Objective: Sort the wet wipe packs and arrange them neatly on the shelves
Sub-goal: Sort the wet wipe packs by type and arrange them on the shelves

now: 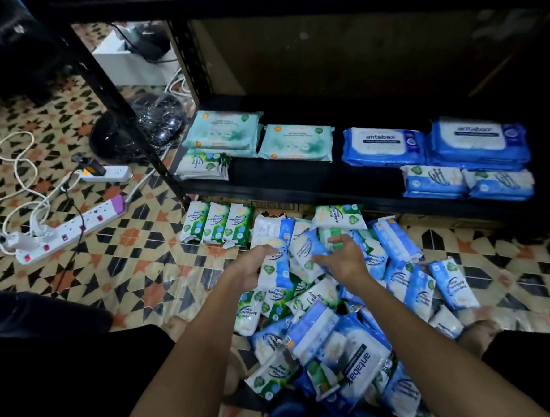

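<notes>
Gripping blue pack [275, 266], left hand [250, 268] fingers curled round it

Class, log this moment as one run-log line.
left hand: grips small blue pack | right hand: open, on floor pile | shelf: partly stocked

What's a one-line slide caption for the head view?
Left hand grips a blue-white wipe pack while the right hand reaches into the floor pile below the partly stocked shelf.
</notes>
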